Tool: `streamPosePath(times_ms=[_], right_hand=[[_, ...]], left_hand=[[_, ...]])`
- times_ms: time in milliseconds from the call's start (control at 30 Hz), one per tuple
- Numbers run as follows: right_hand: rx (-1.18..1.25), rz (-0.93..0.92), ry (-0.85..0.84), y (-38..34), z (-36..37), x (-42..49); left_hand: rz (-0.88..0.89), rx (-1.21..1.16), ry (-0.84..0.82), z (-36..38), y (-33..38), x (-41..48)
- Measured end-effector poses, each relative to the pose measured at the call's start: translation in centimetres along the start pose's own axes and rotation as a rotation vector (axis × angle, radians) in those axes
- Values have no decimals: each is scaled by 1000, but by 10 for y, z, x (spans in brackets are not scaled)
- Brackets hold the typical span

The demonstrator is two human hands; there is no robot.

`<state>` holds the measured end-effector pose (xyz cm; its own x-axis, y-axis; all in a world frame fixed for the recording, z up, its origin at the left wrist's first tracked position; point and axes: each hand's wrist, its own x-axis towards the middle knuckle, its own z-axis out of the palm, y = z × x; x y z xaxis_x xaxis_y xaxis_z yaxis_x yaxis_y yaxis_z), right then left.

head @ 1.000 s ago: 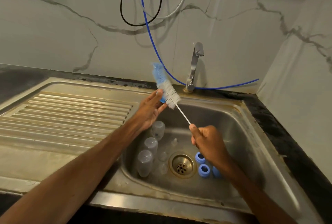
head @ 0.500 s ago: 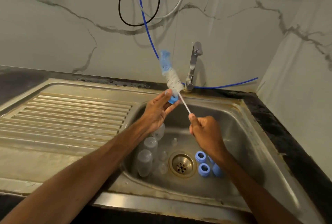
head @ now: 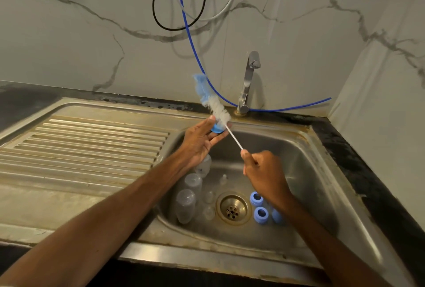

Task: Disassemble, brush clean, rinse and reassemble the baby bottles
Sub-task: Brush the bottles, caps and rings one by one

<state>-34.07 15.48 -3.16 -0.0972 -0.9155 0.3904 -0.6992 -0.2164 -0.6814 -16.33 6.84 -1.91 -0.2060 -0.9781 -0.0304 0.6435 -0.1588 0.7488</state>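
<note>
My left hand (head: 200, 142) holds a blue bottle ring (head: 216, 128) between thumb and fingers above the sink's back left corner. A bottle brush (head: 212, 102) with white and blue bristles passes through that ring, its bristle end pointing up and left. My right hand (head: 262, 171) grips the brush's thin white handle (head: 234, 137). In the sink basin (head: 310, 171) three clear bottle bodies (head: 185, 206) lie at the left. Clear teats (head: 209, 197) sit beside the drain (head: 232, 209). More blue rings (head: 261, 214) stand right of the drain, one partly hidden by my right wrist.
A steel tap (head: 249, 79) stands at the back of the sink. A ribbed draining board (head: 80, 146) lies to the left. A blue hose (head: 195, 52) and black and white cables hang on the marble wall. A dark counter (head: 358, 160) borders the right side.
The brush slid up through the ring, then back down and left. My right hand rose toward the ring and drew back a little. The left hand stayed on the ring.
</note>
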Motion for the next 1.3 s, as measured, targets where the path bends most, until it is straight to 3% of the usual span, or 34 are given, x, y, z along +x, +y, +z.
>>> streamPosePath(times_ms=[200,367,467,667,833,1000,1200,1300], right_hand=[[-23,-5,-70,4,3,-17],[-69,-59,-41,-9,-7,25],[-119,-67,-68,-1,-4,7],[-6,14,-75,-18,-14,15],[99,72,-214,-12,-21,-21],[198,183,-143,-35,-26,14],[135,100,-154,-21,-26,-22],[106,106,-62,-27,-22,-3]], left_hand=[[42,-42,116,-9,7,4],[22,-2,-2,3,2,0],[49,-85,122,-9,10,7],[-26,-100,23,2,4,-1],[-28,-151,36,-16,16,8],[-111,-140,-136,8,5,-10],[-21,-218,85,-18,20,6],[-64,-162,8,-5,17,-3]])
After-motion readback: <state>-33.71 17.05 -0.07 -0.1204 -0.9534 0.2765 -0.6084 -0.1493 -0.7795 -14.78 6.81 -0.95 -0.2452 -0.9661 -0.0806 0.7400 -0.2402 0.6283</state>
